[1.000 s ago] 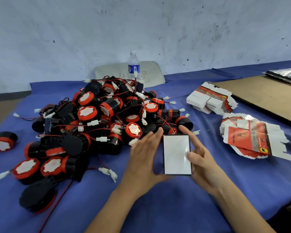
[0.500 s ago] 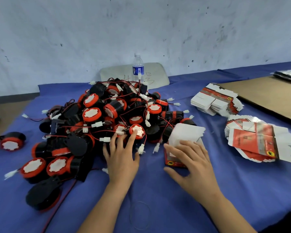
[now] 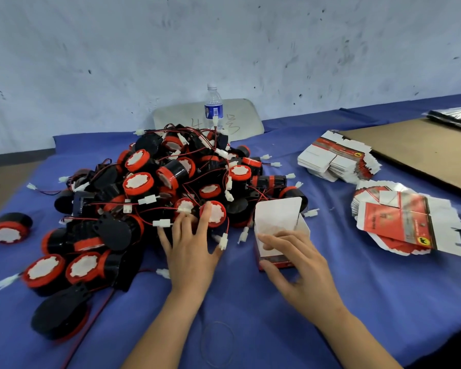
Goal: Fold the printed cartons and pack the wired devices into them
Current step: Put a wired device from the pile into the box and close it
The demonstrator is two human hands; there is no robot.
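**Hands.** Your left hand [image 3: 192, 251] is lying flat and released, fingers spread. Its fingertips are touching a red-rimmed device [image 3: 214, 214] on the near slope of the pile [image 3: 171, 179], and it is gripping nothing yet. Your right hand [image 3: 301, 265] is grasping the carton [image 3: 277, 213], with the fingers hooking over its near wall into the mouth and the thumb pressing the printed outside.

**Position.** The carton is standing mouth-up on the bench [image 3: 250, 310], about midway along and just right of the pile. Its white lid flap is rising at the far side. Flat cartons are sitting toward the right edge in a far stack [image 3: 336, 161] and a nearer, fanned stack [image 3: 399, 225].

**Judgement.** You are looking at a folded carton, with loading just beginning.

**Risks.**
- The red and black wires [image 3: 227, 227] are crossing over and under several devices. Lifting one is likely to drag its neighbours along.
- A sliding neighbour could knock the carton, which is light and which you are pinning by one wall only.
- Squeezing that wall too hard risks buckling the box.
- The bottom fold is hiding from view, so I cannot tell whether it is locked. If it is not, a dropped device could push it open.
- A white plug [image 3: 223, 242] is lying beside your left thumb. A lead like it trailing over the rim would jam the lid flap.
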